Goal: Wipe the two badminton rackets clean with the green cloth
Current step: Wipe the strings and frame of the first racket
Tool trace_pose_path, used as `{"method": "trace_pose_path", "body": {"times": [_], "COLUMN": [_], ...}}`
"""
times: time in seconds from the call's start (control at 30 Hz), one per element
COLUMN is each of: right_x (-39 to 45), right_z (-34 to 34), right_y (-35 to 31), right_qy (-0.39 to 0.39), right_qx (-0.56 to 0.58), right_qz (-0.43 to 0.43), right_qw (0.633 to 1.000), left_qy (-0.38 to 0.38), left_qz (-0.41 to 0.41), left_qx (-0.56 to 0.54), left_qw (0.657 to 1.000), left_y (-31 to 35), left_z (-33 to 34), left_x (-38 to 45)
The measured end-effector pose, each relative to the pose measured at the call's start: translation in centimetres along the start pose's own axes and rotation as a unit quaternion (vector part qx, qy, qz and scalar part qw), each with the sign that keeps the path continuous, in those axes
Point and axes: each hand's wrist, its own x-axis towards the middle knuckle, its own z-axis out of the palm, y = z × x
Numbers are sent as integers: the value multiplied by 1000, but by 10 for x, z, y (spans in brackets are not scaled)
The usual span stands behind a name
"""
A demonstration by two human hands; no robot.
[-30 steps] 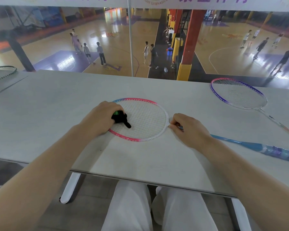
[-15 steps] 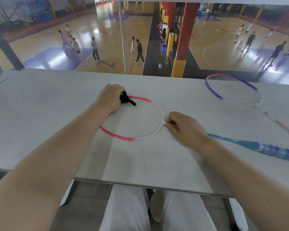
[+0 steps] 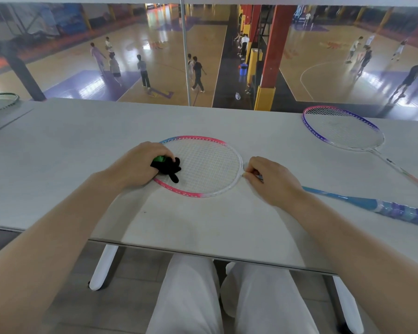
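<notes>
A: Where's the cloth (image 3: 166,165)?

B: Bunched in the left hand (image 3: 140,165), fingers curled round it, on the pink racket (image 3: 203,165) mid-table. Right hand (image 3: 270,179) pinches its throat.

A: Risk?

B: Snagged strings, probably. The purple racket (image 3: 343,128), far-right edge, looks untouched.

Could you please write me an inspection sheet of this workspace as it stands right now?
Surface: grey table, two rackets lying flat on it.
Job's things: pink racket under both hands; purple racket apart at far right; cloth, green and black, on the pink racket's strings.
Clutter: a third racket head at far left.
Grips: left hand holds the cloth; right hand pinches the pink racket where head meets shaft.
Cables: nothing seen.
Surroundings: glass railing, sports courts with people below.
</notes>
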Motion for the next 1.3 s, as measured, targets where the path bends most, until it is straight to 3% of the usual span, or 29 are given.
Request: {"method": "trace_pose_path", "body": {"times": [0.3, 0.5, 0.97, 1.3], "right_x": [0, -2, 2, 2], "right_z": [1, -1, 4, 4], "right_y": [1, 0, 7, 5], "right_qy": [12, 13, 21, 10], "right_qx": [14, 11, 1, 3], "right_qz": [-2, -9, -28, -7], "right_qw": [1000, 1000, 999, 1000], "left_qy": [15, 10, 41, 40], "left_qz": [16, -5, -38, -3], "left_qx": [-2, 61, 98, 47], "left_qw": [1000, 998, 994, 998], "left_y": [5, -8, -24, -28], "left_z": [-6, 2, 22, 10], "left_x": [-41, -3, 94, 39]}}
